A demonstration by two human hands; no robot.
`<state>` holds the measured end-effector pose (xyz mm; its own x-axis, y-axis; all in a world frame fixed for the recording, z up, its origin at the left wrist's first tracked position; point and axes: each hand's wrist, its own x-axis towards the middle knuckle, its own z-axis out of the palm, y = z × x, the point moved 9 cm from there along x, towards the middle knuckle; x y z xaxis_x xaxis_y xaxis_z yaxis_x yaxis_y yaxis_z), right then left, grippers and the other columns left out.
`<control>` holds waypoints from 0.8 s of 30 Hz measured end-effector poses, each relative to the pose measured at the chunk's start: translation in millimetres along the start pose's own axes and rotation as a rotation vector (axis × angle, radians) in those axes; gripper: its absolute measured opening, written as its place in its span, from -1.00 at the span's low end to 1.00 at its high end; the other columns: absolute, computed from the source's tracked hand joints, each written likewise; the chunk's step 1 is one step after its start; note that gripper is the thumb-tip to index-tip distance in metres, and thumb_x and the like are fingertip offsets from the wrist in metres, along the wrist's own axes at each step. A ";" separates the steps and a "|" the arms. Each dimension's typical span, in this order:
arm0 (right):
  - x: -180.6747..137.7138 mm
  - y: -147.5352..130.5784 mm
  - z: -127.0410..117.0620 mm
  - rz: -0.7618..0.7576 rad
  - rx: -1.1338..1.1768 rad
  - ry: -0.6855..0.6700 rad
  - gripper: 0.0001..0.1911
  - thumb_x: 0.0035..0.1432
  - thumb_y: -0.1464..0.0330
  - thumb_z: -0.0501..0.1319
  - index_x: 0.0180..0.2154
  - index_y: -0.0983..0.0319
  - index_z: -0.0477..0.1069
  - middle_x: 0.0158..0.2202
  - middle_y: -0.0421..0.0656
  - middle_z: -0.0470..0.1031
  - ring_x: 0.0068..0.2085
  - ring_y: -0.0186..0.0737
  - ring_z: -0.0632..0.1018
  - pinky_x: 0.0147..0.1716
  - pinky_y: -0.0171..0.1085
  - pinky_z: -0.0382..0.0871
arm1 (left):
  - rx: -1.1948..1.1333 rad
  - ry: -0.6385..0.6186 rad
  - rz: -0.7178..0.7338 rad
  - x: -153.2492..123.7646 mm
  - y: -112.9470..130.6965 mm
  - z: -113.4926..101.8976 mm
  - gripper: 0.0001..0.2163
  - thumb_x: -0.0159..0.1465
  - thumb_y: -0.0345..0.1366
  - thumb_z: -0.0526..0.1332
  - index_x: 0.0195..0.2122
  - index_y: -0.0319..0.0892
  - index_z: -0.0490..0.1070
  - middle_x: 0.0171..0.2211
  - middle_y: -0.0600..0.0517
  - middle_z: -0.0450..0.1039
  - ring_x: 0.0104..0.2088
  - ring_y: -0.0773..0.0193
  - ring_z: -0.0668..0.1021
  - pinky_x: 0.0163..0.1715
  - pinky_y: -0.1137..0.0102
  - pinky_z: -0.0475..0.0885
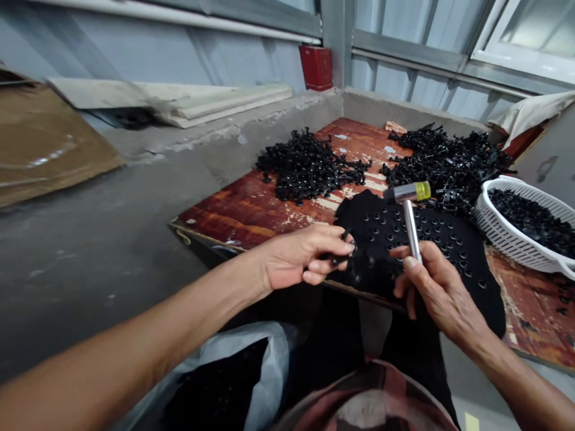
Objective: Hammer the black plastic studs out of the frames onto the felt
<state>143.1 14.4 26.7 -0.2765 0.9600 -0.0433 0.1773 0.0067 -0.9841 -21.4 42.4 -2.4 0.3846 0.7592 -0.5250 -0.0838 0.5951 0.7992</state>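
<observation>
My left hand (321, 251) is closed around small black parts (338, 258), held just over the near edge of the black cloth pad; their exact kind is hard to make out. In my right hand (433, 281) is a small mallet (409, 200) with a metal handle, one dark face and one yellow face, its head raised above the pad. Rows of small round black pieces (422, 221) lie on the black cloth pad (487, 311).
Piles of black plastic parts sit at the back left (309, 164) and back right (449, 158) of the worn red-brown table (215, 215). A white basket (512, 233) of black pieces stands at right. Below is a white plastic bag (274, 359); a red box (315, 67) occupies the corner.
</observation>
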 end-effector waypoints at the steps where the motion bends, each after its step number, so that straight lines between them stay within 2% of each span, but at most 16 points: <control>1: 2.9 0.1 6.5 -0.002 0.024 -0.029 -0.70 0.30 0.09 0.11 -0.13 0.18 0.28 -0.53 -0.31 0.43 -0.65 -0.39 0.39 -0.72 -0.44 0.28 | 0.070 -0.051 0.000 -1.8 -2.4 8.6 -0.81 -0.01 -0.36 0.39 -0.44 -0.21 0.36 -0.64 0.08 0.40 -0.77 0.62 0.08 -0.79 0.67 -0.08; 3: 3.0 1.7 20.4 -0.002 0.071 -0.088 -0.74 0.26 0.12 0.15 -0.18 0.17 0.30 -0.49 -0.29 0.44 -0.60 -0.35 0.43 -0.72 -0.41 0.32 | 0.199 -0.120 0.035 -5.5 -3.8 22.8 -0.75 -0.03 -0.28 0.42 -0.38 -0.21 0.40 -0.62 0.07 0.42 -0.73 0.57 0.17 -0.77 0.65 -0.06; 5: -2.2 4.4 31.2 0.000 0.113 -0.120 -0.80 0.25 0.18 0.17 -0.27 0.17 0.28 -0.52 -0.33 0.37 -0.65 -0.40 0.36 -0.74 -0.44 0.26 | 0.280 -0.101 0.133 -9.1 0.7 27.6 -0.72 -0.06 -0.26 0.45 -0.38 -0.22 0.43 -0.60 0.09 0.41 -0.66 0.50 0.29 -0.74 0.64 0.01; 7: -8.4 6.6 35.0 -0.005 0.144 -0.102 -0.84 0.26 0.23 0.15 -0.30 0.17 0.25 -0.54 -0.37 0.33 -0.69 -0.47 0.27 -0.75 -0.46 0.17 | 0.268 0.026 0.264 -14.2 7.0 18.7 -0.69 -0.09 -0.25 0.47 -0.35 -0.21 0.46 -0.56 0.10 0.43 -0.59 0.45 0.38 -0.71 0.62 0.12; 9: -12.9 7.8 32.5 -0.024 0.164 -0.046 -0.85 0.29 0.25 0.12 -0.30 0.16 0.22 -0.52 -0.37 0.32 -0.69 -0.50 0.25 -0.74 -0.47 0.15 | 0.140 0.186 0.349 -21.3 4.0 2.0 -0.66 -0.07 -0.21 0.48 -0.30 -0.19 0.48 -0.48 0.08 0.48 -0.52 0.41 0.44 -0.65 0.58 0.27; 11: -15.8 9.3 29.6 -0.046 0.171 0.003 -0.85 0.30 0.25 0.10 -0.30 0.15 0.20 -0.50 -0.37 0.30 -0.67 -0.51 0.25 -0.72 -0.47 0.14 | -0.052 0.243 0.322 -24.6 -14.3 -6.6 -0.64 -0.07 -0.16 0.49 -0.29 -0.18 0.50 -0.40 0.02 0.53 -0.43 0.32 0.51 -0.55 0.50 0.40; 13: -18.4 11.9 30.9 -0.065 0.166 0.028 -0.85 0.32 0.26 0.10 -0.31 0.15 0.20 -0.49 -0.37 0.28 -0.66 -0.50 0.24 -0.71 -0.47 0.14 | -0.221 0.170 0.222 -23.0 -37.9 2.9 -0.62 -0.10 -0.12 0.51 -0.32 -0.21 0.53 -0.36 -0.05 0.56 -0.37 0.22 0.56 -0.47 0.41 0.48; 15: -21.8 15.5 37.3 -0.079 0.156 0.026 -0.87 0.33 0.27 0.10 -0.30 0.15 0.23 -0.46 -0.35 0.27 -0.62 -0.49 0.23 -0.68 -0.47 0.15 | -0.319 0.108 0.197 -22.7 -48.9 18.0 -0.63 -0.12 -0.12 0.52 -0.37 -0.23 0.55 -0.43 -0.04 0.56 -0.39 0.21 0.57 -0.43 0.38 0.50; 17: -26.8 19.0 45.8 -0.085 0.147 0.004 -0.90 0.34 0.28 0.11 -0.26 0.14 0.27 -0.43 -0.33 0.29 -0.59 -0.47 0.25 -0.65 -0.46 0.18 | -0.362 0.123 0.238 -23.6 -47.6 26.5 -0.66 -0.13 -0.16 0.53 -0.41 -0.23 0.54 -0.48 0.00 0.54 -0.47 0.27 0.55 -0.50 0.43 0.48; 20: -36.5 22.1 52.8 -0.075 0.117 -0.053 -0.88 0.37 0.24 0.09 -0.14 0.13 0.32 -0.35 -0.26 0.37 -0.52 -0.41 0.33 -0.59 -0.43 0.29 | -0.364 0.245 0.284 -26.0 -38.8 19.6 -0.70 -0.15 -0.26 0.54 -0.44 -0.22 0.51 -0.51 0.04 0.54 -0.54 0.31 0.52 -0.60 0.48 0.42; 22: -43.1 25.8 45.5 -0.037 0.098 -0.043 -0.79 0.38 0.17 0.07 -0.07 0.12 0.31 -0.32 -0.22 0.42 -0.47 -0.37 0.40 -0.56 -0.41 0.35 | -0.308 0.318 0.228 -26.6 -37.3 7.3 -0.74 -0.14 -0.34 0.52 -0.46 -0.25 0.51 -0.53 0.03 0.54 -0.56 0.33 0.52 -0.62 0.50 0.41; 24: -49.7 34.0 30.9 0.041 0.107 0.003 -0.74 0.39 0.11 0.04 -0.07 0.13 0.30 -0.40 -0.24 0.44 -0.52 -0.37 0.41 -0.58 -0.41 0.34 | -0.238 0.341 0.129 -25.5 -39.2 -4.2 -0.80 -0.11 -0.40 0.49 -0.49 -0.29 0.50 -0.55 0.01 0.52 -0.59 0.35 0.50 -0.63 0.51 0.40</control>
<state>133.7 -41.8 -10.0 -0.2685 0.9597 -0.0834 0.0861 -0.0623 -0.9943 -31.7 0.8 -21.6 0.0352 0.8510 -0.5240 -0.3366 0.5037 0.7956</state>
